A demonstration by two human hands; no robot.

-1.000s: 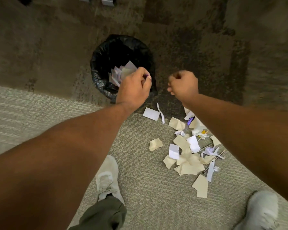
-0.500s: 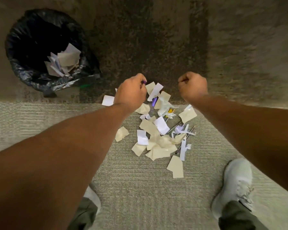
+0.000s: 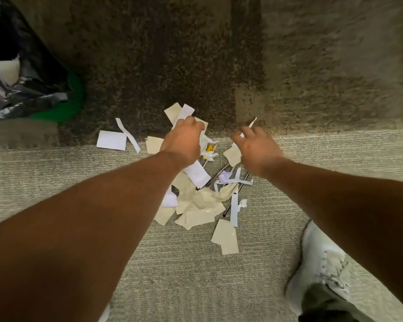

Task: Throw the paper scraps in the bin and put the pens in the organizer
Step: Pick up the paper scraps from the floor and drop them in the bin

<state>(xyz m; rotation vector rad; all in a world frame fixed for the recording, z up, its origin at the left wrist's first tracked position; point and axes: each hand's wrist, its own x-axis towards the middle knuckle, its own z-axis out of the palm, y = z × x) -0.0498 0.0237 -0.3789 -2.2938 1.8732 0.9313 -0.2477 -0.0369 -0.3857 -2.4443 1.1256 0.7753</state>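
A heap of cream and white paper scraps lies on the carpet in front of me, with dark pens half buried among them. My left hand hovers over the heap's far end, fingers curled down onto the scraps; whether it grips any is hidden. My right hand reaches down beside it with its fingers spread apart, holding nothing. The bin, green with a black liner and paper inside, stands at the far left edge.
A white sheet and a thin strip lie apart to the left of the heap. My white shoe stands at the lower right. The floor changes from pale ribbed carpet to darker carpet just behind the heap.
The view swung right, so the bin slid to the left edge. Both hands dropped toward the heap, and my right fist opened its fingers.
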